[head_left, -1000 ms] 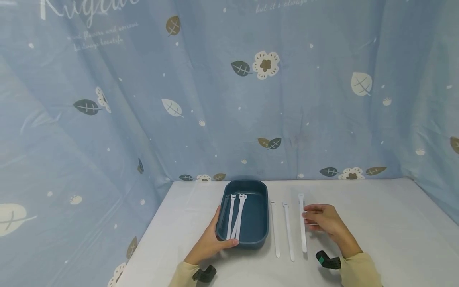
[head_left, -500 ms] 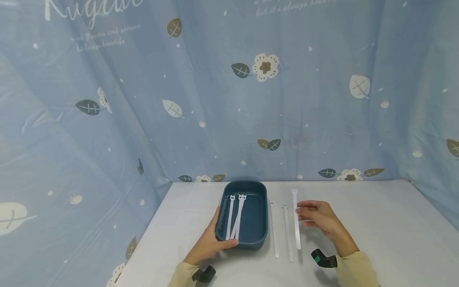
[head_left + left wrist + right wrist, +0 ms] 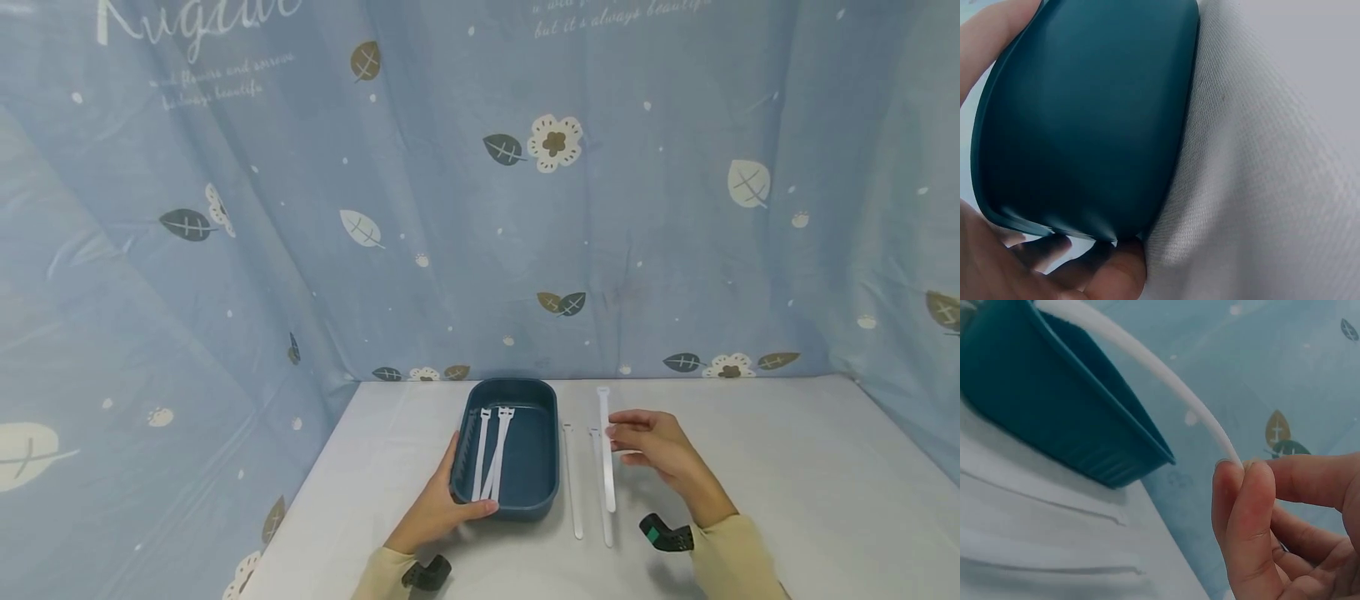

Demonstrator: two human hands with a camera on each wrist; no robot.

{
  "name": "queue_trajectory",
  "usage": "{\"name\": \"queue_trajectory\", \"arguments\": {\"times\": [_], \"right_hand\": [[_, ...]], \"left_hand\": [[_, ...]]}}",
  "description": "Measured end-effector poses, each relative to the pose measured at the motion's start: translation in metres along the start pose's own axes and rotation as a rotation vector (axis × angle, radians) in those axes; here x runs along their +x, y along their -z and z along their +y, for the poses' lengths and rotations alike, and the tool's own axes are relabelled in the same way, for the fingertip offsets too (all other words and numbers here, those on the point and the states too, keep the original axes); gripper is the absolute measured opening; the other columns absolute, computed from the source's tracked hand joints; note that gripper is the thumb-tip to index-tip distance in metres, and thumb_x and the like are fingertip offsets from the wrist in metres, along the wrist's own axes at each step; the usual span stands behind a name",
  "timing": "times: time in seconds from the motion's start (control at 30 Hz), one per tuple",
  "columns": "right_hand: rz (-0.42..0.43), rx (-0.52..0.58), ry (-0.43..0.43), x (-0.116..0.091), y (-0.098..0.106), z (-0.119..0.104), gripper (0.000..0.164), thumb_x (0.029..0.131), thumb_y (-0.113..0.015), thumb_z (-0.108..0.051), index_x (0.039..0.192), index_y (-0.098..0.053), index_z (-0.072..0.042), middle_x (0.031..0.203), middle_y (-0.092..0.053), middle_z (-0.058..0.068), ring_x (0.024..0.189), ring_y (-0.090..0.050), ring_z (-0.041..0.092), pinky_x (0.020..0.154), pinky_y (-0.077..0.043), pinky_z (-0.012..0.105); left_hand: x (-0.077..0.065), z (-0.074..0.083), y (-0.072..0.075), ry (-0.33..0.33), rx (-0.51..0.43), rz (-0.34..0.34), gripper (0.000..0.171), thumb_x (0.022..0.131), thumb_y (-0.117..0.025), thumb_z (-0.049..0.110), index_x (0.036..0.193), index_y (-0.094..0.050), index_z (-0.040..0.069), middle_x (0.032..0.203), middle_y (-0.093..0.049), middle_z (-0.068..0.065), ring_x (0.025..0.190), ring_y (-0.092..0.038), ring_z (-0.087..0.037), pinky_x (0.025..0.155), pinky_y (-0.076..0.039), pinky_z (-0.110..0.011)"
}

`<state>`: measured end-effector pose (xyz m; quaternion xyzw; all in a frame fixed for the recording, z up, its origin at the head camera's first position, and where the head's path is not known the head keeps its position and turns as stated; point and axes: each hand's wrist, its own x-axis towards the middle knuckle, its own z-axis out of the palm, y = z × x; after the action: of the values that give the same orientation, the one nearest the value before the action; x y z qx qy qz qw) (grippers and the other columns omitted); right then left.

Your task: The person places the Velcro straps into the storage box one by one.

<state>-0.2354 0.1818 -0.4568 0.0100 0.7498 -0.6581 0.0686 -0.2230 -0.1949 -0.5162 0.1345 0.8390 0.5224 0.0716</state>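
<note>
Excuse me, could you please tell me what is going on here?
A person's left hand holds a dark blue tray with several white straps in it. The right hand pinches another strap, lifted above the table. Two more straps lie on the table beside the tray.

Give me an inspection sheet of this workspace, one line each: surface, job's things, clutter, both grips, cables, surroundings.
Surface: white table, woven-textured in the left wrist view.
Job's things: dark teal, rounded-rectangular, plastic-looking bin holding at least three flat white strips with wider heads, material unclear; two similar strips lie on the table, right of the bin.
Clutter: nothing seen.
Left grip: bare hand holding the bin, thumb at its near rim.
Right grip: bare hand pinching another flat white strip above the table.
Cables: nothing seen.
Surroundings: blue fabric-like curtain with printed leaves and flowers; black bent devices at both wrists.
</note>
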Motion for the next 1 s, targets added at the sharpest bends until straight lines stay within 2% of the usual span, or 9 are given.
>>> {"name": "queue_trajectory", "arguments": {"times": [0.2,0.47,0.73,1.0], "right_hand": [[0.006,-0.012,0.014,0.002,-0.006,-0.007,0.048,0.099,-0.069,-0.016,0.136,-0.057,0.012,0.101,-0.074,0.001,0.085,-0.072,0.011,0.071,-0.062,0.024],[0.017,-0.021,0.008,0.006,-0.015,-0.014,0.045,0.099,-0.070,-0.017,0.134,-0.059,0.009,0.105,-0.073,0.005,0.086,-0.072,0.011,0.072,-0.063,0.025],[0.011,-0.019,0.024,0.009,-0.027,-0.024,0.045,0.099,-0.070,-0.017,0.134,-0.060,0.009,0.105,-0.075,0.007,0.084,-0.073,0.012,0.072,-0.063,0.025],[-0.017,0.031,0.037,0.015,-0.038,-0.031,0.044,0.097,-0.071,-0.014,0.132,-0.060,0.011,0.096,-0.075,0.002,0.081,-0.072,0.011,0.069,-0.062,0.023]], "left_hand": [[0.000,-0.002,-0.001,0.001,-0.007,-0.002,0.128,0.079,-0.090,0.034,0.167,0.002,0.034,0.175,-0.011,-0.014,0.156,-0.027,-0.042,0.121,-0.030,-0.065],[0.002,-0.004,0.000,-0.003,0.005,0.003,0.125,0.078,-0.091,0.036,0.168,-0.004,0.029,0.174,-0.015,-0.015,0.155,-0.028,-0.043,0.120,-0.031,-0.066],[0.002,-0.007,0.000,-0.012,0.011,0.001,0.125,0.079,-0.091,0.036,0.168,-0.004,0.032,0.175,-0.014,-0.012,0.156,-0.028,-0.041,0.120,-0.031,-0.065],[0.000,-0.005,0.001,-0.021,0.022,-0.001,0.126,0.078,-0.091,0.036,0.169,-0.004,0.022,0.174,-0.014,-0.015,0.156,-0.026,-0.043,0.121,-0.029,-0.066]]}}
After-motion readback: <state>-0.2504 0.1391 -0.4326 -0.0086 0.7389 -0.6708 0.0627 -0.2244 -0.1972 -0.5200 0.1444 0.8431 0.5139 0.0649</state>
